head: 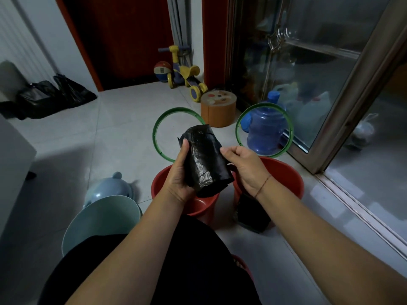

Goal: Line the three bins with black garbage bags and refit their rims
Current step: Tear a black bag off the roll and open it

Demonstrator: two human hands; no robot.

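The left grip [178, 173] is clasping a crinkled, glossy roll of black garbage bags [203, 157]. The right grip [246, 168] is pinching the roll's side edge, above a red bin [159, 183].

Tile floor [123, 133]: red bins [286, 172], green rims [154, 133], stool [218, 113].

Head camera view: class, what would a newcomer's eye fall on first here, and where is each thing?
The roll of black garbage bags is held up at centre: the left hand grips it and the right hand pinches its edge. Just below it stand two red bins. Beyond them are two green rims, with a blue water bottle seen through the right one.
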